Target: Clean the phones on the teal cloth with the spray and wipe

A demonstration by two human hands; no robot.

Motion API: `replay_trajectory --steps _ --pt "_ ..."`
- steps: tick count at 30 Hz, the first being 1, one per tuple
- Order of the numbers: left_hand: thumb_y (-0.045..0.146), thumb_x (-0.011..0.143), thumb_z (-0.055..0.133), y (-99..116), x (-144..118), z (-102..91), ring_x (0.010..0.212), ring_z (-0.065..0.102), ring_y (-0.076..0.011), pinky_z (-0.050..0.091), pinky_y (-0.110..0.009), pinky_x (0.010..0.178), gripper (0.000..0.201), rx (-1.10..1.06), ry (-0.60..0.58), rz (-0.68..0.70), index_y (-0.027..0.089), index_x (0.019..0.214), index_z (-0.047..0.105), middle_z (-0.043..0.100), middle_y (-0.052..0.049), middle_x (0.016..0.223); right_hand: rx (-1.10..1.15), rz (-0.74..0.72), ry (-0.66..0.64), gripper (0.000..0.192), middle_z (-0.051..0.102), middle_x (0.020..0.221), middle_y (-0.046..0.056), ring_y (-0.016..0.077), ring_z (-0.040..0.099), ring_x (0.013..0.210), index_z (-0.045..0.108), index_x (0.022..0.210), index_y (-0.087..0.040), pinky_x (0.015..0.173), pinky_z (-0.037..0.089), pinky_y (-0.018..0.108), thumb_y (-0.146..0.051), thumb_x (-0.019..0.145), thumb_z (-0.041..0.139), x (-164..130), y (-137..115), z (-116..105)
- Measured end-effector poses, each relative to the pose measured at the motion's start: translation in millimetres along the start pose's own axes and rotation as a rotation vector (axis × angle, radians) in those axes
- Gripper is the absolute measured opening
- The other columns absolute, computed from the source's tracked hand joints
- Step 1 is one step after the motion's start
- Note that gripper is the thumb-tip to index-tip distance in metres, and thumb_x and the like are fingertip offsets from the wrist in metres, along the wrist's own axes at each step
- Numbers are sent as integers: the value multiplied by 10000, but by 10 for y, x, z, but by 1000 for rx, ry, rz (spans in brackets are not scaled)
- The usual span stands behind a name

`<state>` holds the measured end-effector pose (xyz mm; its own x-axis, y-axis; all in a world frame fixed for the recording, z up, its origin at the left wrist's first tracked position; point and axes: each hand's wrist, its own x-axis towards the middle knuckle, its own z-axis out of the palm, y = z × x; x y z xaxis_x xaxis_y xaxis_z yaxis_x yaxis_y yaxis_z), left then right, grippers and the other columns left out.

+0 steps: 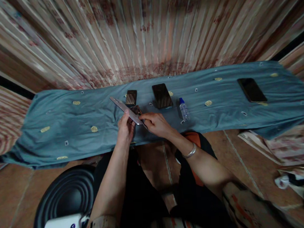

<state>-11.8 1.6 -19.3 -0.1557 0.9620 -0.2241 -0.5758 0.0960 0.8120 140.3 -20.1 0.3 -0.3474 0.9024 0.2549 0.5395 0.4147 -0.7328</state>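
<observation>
**Both hands closed on a flat strip**

Head view: left hand [125,130] and right hand [156,123] pinching the near end of a long pale strip [127,110], far end angled up-left over the blue cloth [63,121]. Small dark phone [136,110] directly under the strip, between the hands. Second phone [131,97], larger phone [162,96] and small bottle [184,109] lying just beyond.

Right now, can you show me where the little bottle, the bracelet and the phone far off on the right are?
Bottle [184,110], head view, on its clear body.
Bracelet [190,151], head view, on the band at the right wrist.
Phone [252,89], head view, middle of its dark screen.
</observation>
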Motion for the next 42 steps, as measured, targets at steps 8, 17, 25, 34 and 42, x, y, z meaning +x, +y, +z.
replay_trajectory --steps 8,17,25,34,42 --pt "504 707 866 -20 4 -31 562 638 -109 502 -212 574 391 34 -23 30 175 710 655 663 21 617 274 64 46 322 809 920 -11 139 734 764 799 1068 -224 753 548 237 -139 916 528 24 52 41" --pt "454 694 878 -19 -15 -6 588 638 -106 499 -209 610 354 18 -9 46 180 673 655 666 23 621 390 38 39 222 807 1050 5 201 760 983 785 1070 -244 919 574 321 -238 858 717 10 -44 12" --pt "494 746 828 29 -20 -26 675 694 -147 532 -232 649 343 8 -8 -16 183 791 689 708 -2 683 307 -30 10 230 795 1132 25 207 754 1042 769 1115 -239 957 560 331 -249 894 707 -16 -32 -7" --pt "520 748 818 135 -50 22 615 686 -129 541 -208 576 375 -40 -4 -86 179 847 698 743 -3 713 125 -72 -20 237 784 1181 60 237 721 1116 773 1120 -221 998 518 350 -196 893 710 -39 107 -22" --pt "505 788 786 102 -47 104 846 755 -199 598 -280 792 337 -37 15 -62 195 903 722 762 -20 776 87 64 -47 248 797 1140 63 245 742 1066 782 1108 -213 950 534 346 -154 889 682 -84 212 -62"
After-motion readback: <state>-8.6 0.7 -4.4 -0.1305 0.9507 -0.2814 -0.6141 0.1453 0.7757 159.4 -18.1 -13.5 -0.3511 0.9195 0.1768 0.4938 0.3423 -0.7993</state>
